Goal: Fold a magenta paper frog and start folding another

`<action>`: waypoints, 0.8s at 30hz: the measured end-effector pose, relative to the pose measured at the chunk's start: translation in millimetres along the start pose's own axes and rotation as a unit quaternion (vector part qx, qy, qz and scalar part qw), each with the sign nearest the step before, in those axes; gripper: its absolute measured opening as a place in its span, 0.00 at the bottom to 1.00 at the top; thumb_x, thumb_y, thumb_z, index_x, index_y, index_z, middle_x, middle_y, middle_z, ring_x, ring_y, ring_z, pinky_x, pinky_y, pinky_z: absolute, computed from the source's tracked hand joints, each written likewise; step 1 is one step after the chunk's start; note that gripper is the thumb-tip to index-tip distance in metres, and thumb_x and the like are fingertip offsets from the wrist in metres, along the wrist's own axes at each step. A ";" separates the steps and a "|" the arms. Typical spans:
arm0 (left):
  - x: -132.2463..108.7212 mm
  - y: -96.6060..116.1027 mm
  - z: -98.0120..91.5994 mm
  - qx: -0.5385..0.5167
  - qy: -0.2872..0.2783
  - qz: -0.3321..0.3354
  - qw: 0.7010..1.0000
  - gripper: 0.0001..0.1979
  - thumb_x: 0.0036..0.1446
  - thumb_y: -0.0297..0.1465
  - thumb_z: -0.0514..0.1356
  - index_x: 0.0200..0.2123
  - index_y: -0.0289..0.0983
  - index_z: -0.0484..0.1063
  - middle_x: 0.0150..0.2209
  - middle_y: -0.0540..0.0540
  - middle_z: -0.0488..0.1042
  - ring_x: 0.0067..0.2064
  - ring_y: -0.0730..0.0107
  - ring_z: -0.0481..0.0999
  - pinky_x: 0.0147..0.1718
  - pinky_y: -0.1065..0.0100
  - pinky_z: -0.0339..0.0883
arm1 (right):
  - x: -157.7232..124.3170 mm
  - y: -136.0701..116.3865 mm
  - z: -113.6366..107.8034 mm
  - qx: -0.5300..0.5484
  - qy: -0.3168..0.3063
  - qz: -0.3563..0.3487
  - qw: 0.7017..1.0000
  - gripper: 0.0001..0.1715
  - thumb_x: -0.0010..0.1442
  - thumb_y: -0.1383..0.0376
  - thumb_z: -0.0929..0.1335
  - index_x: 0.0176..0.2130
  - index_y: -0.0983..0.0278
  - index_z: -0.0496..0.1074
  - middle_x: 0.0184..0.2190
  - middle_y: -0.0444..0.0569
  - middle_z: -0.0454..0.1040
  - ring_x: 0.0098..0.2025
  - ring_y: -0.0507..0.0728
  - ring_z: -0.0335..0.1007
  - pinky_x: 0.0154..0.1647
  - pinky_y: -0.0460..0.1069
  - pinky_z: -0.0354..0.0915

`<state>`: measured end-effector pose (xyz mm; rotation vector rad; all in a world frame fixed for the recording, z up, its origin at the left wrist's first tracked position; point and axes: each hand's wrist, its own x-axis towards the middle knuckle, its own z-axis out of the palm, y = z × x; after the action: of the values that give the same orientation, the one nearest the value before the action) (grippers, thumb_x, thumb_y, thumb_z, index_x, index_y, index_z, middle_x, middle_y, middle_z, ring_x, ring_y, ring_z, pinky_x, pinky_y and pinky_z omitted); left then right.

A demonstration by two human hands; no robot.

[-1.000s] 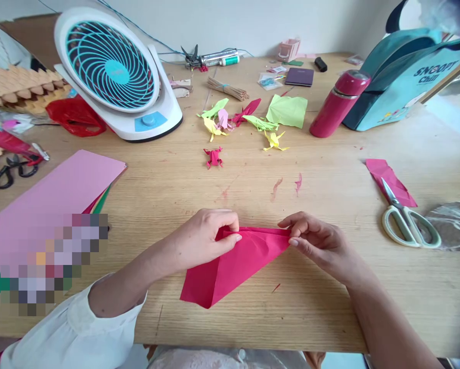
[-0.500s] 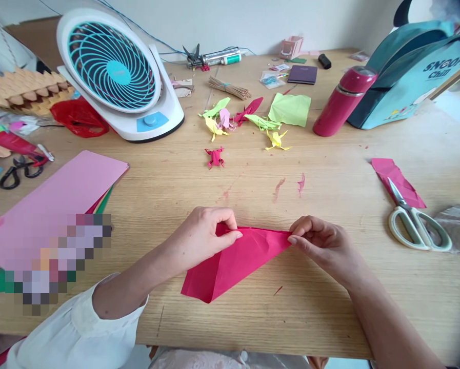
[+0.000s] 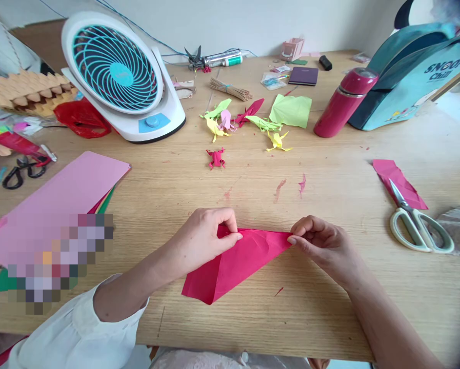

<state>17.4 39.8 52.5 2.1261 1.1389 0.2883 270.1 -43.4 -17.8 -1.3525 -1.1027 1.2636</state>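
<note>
Both hands (image 3: pixel 204 238) (image 3: pixel 322 243) pinching red paper (image 3: pixel 237 261) at frame centre: align top edges flush, then crease outward.

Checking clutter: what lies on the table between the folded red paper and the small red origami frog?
Head view: only bare table with faint reddish smears between red paper and frog.
</note>
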 end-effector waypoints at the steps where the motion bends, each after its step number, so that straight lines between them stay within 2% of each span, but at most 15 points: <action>1: -0.1 0.2 -0.2 -0.001 -0.001 0.002 1.000 0.05 0.54 0.27 0.61 0.26 0.38 0.70 0.27 0.53 0.76 0.29 0.73 0.73 0.29 0.70 0.60 | 0.0 0.2 0.1 0.001 0.001 0.001 1.000 0.14 0.51 0.58 0.77 0.29 0.60 0.73 0.25 0.45 0.72 0.27 0.53 0.63 0.26 0.48 0.59; 7: -0.4 1.0 -1.2 -0.006 -0.001 -0.005 1.000 0.04 0.55 0.28 0.62 0.28 0.38 0.70 0.27 0.54 0.75 0.29 0.73 0.73 0.29 0.70 0.60 | -0.3 1.1 2.0 0.022 0.000 -0.008 1.000 0.12 0.52 0.61 0.78 0.31 0.60 0.72 0.26 0.43 0.72 0.28 0.52 0.64 0.28 0.48 0.60; 9: -0.6 0.4 -1.0 -0.022 -0.002 -0.010 1.000 0.03 0.55 0.28 0.62 0.35 0.39 0.73 0.28 0.54 0.76 0.30 0.73 0.74 0.32 0.70 0.62 | -0.2 0.2 3.0 0.032 0.007 -0.017 0.999 0.13 0.51 0.62 0.78 0.32 0.59 0.72 0.26 0.42 0.72 0.28 0.52 0.64 0.28 0.47 0.60; 11: -0.9 -0.9 -0.5 -0.041 -0.010 -0.010 0.999 0.11 0.56 0.28 0.62 0.44 0.41 0.74 0.31 0.54 0.78 0.34 0.71 0.76 0.35 0.70 0.65 | 0.1 -2.4 3.9 0.048 0.018 -0.023 0.998 0.14 0.50 0.62 0.78 0.34 0.58 0.72 0.26 0.42 0.72 0.28 0.52 0.65 0.28 0.47 0.61; 12: -1.1 -1.8 -0.3 -0.047 -0.017 -0.006 0.999 0.12 0.57 0.29 0.61 0.45 0.42 0.74 0.33 0.54 0.79 0.35 0.71 0.77 0.36 0.70 0.65 | 0.3 -4.3 4.3 0.059 0.020 -0.022 0.998 0.15 0.49 0.62 0.79 0.35 0.58 0.73 0.27 0.43 0.72 0.29 0.52 0.65 0.29 0.47 0.62; 16: -1.6 -3.8 -0.7 -0.057 -0.039 0.010 0.998 0.07 0.61 0.30 0.58 0.36 0.41 0.77 0.37 0.52 0.80 0.37 0.71 0.78 0.35 0.71 0.66 | 0.0 -13.2 4.3 0.117 -0.006 0.017 0.993 0.19 0.47 0.59 0.80 0.39 0.58 0.77 0.29 0.44 0.74 0.32 0.53 0.68 0.34 0.47 0.66; 20: -2.1 -0.9 -4.5 -0.056 -0.032 0.023 0.998 0.07 0.61 0.29 0.58 0.36 0.41 0.77 0.38 0.53 0.80 0.38 0.71 0.78 0.38 0.71 0.66 | -1.3 -17.0 2.4 0.141 -0.055 0.042 0.988 0.16 0.49 0.58 0.78 0.39 0.59 0.79 0.33 0.46 0.77 0.35 0.53 0.70 0.38 0.48 0.67; 24: -5.4 3.5 -7.7 -0.053 -0.026 0.035 0.998 0.07 0.61 0.29 0.58 0.37 0.42 0.77 0.38 0.53 0.79 0.39 0.72 0.77 0.39 0.72 0.67 | -1.3 -15.7 1.5 0.148 -0.068 0.036 0.986 0.11 0.53 0.59 0.77 0.35 0.61 0.79 0.28 0.44 0.75 0.30 0.50 0.66 0.36 0.46 0.65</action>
<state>12.7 37.8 61.2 2.0705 0.9996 0.3161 268.3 -42.3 -2.2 -1.1022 -0.9199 1.5252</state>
